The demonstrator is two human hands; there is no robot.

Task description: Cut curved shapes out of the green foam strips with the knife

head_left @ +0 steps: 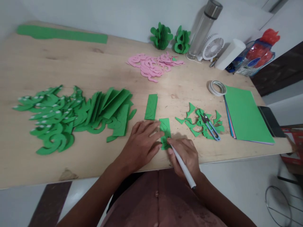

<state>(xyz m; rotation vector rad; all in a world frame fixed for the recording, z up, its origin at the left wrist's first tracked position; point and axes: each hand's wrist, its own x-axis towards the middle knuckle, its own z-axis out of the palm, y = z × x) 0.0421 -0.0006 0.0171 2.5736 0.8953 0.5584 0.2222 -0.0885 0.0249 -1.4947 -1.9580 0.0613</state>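
Observation:
My left hand [142, 143] lies flat on the wooden table [71, 66], its fingers pressing on the left edge of a small green paper piece [165, 127] near the table's front edge. My right hand [186, 154] is closed around a white pen [183, 165], whose tip touches the lower part of that green piece. A second green strip [151, 106] lies just beyond it.
A big heap of green cut shapes [68, 116] lies at the left. Pink cut shapes [152, 65] lie at the back. Green scraps with small scissors [210, 127], a tape roll [217, 87], stacked coloured sheets [247, 115], a phone [271, 121], a bottle [203, 28] and a fan [213, 47] fill the right.

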